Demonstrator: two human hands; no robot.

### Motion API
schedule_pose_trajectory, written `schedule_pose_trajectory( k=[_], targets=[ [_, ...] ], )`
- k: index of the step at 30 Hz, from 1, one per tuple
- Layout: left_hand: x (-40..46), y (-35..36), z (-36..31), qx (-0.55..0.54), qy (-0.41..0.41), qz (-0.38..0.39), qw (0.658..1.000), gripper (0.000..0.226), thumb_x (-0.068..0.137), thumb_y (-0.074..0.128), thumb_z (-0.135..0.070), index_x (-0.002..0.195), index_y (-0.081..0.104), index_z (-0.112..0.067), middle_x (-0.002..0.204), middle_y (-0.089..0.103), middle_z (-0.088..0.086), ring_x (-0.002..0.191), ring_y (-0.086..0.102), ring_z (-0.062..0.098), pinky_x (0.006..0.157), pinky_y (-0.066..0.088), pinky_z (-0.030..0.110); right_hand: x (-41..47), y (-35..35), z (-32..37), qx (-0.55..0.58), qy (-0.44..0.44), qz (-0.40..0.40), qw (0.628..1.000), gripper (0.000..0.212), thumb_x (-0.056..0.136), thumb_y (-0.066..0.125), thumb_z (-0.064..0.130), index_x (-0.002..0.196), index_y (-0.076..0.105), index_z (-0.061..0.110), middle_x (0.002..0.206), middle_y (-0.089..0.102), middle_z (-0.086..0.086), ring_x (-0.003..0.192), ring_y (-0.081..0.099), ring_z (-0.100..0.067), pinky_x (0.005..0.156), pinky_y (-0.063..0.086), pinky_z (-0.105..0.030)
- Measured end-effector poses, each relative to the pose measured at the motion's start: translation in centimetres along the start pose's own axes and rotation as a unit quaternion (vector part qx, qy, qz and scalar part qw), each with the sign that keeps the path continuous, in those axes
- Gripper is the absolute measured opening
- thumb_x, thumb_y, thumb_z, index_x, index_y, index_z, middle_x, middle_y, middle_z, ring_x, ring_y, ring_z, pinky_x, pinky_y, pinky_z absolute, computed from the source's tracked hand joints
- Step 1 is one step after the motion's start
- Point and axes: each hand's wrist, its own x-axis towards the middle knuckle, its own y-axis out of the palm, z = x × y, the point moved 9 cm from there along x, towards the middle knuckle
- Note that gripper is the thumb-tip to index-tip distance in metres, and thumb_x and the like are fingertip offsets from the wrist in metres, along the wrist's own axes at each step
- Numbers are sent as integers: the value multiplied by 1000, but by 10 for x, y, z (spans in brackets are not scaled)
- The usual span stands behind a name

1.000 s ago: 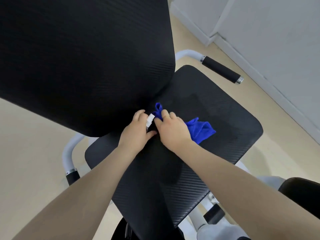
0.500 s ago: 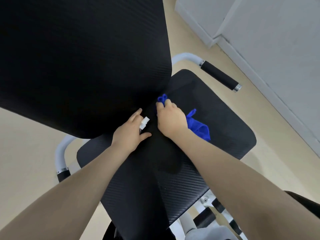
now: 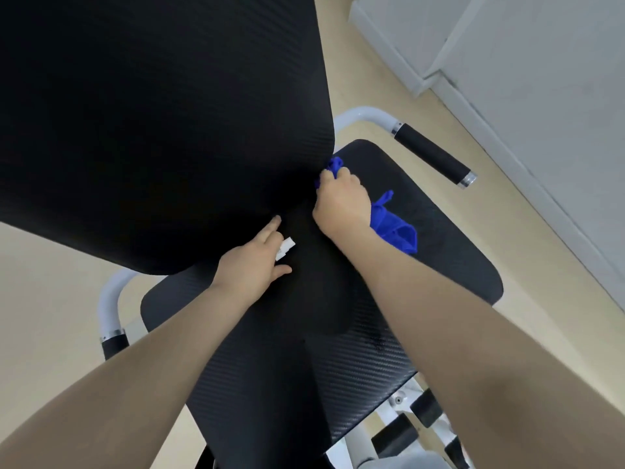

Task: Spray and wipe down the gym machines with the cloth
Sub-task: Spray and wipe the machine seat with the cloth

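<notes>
From the head camera, looking down over a gym machine: a large black textured backrest pad fills the upper left, and below it lies the black seat pad, its surface carbon-patterned.

The right hand is curled around a blue cloth, pressing it onto the seat pad right at the seam where the backrest meets the seat. One bunch of the cloth sticks out past the fingertips against the backrest edge; the rest trails out behind the wrist and lies on the seat.

The left hand rests on the seat just beside the right one, nearer the front edge. Its forefinger is stretched out toward the backrest, and a small white plastic part shows between forefinger and thumb; what it belongs to is hidden under the palm, though the hand seems to grip it.

A white tubular handle with a black foam grip juts out on the right, a matching left handle on the other side. Beige floor and a white wall surround the machine.
</notes>
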Motion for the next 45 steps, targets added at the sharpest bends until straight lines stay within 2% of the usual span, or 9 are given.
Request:
schedule_pose_trajectory(
  k=[4,9,16,22,31,35,37,42,45],
  targets=[
    [1,0,-2,11,-8,9,1000,37,90,56,-39,111,45,-11,158,5,-11,81,63,20,55,44,28,37,-21,-56,-85,31,-7,996,33,90,43,10,122,51,10,123,47,-16,110,45,-34,84,38,-40],
    [4,4,2,21,-1,-3,1000,39,90,55,-41,114,45,-12,158,6,-12,76,63,19,52,40,26,44,-16,-67,21,134,-7,991,30,92,41,13,120,52,9,120,50,-17,108,47,-34,84,40,-39],
    [-5,0,-6,14,-24,18,999,34,93,53,-33,114,43,-8,159,1,-6,72,59,23,55,44,31,-49,-3,-11,-83,-123,52,988,42,92,41,11,133,44,15,122,44,-14,103,47,-34,83,39,-40],
    [-4,2,-6,21,-43,3,999,32,96,46,-35,111,43,-7,159,4,-7,66,53,25,53,36,29,-51,-27,-130,-79,125,27,989,45,90,40,6,134,43,16,121,43,-17,99,47,-37,74,38,-41],
    [-9,2,-13,10,-76,13,997,28,96,47,-31,106,42,-6,159,3,-5,66,54,27,46,29,26,-106,-5,-55,-82,-122,64,987,50,90,46,13,139,40,22,117,46,-13,96,50,-33,75,41,-39],
    [-7,2,-10,-4,-56,9,998,29,94,51,-34,102,42,-7,159,3,-5,65,58,29,52,38,30,-79,-35,-168,-40,139,30,989,39,92,40,11,130,48,17,116,44,-17,100,48,-36,69,38,-37],
    [-9,4,-9,0,-47,-1,999,29,95,49,-34,102,42,-7,159,3,-5,59,56,28,48,36,29,-91,-33,-174,-5,185,14,983,33,93,38,11,124,50,13,112,44,-17,93,49,-36,63,33,-35],
    [-21,9,-17,34,-59,7,998,29,98,41,-29,116,40,-6,159,-2,-3,47,40,20,45,29,26,-146,3,-73,-23,28,81,996,50,92,43,14,141,33,19,118,42,-12,94,50,-31,60,33,-33],
    [-32,10,-23,29,-57,19,998,37,97,42,-30,128,37,-11,159,0,-1,57,53,25,51,37,28,-162,6,-61,-79,-102,143,981,57,90,43,12,144,27,22,124,37,-11,101,46,-29,67,35,-35]
  ],
)
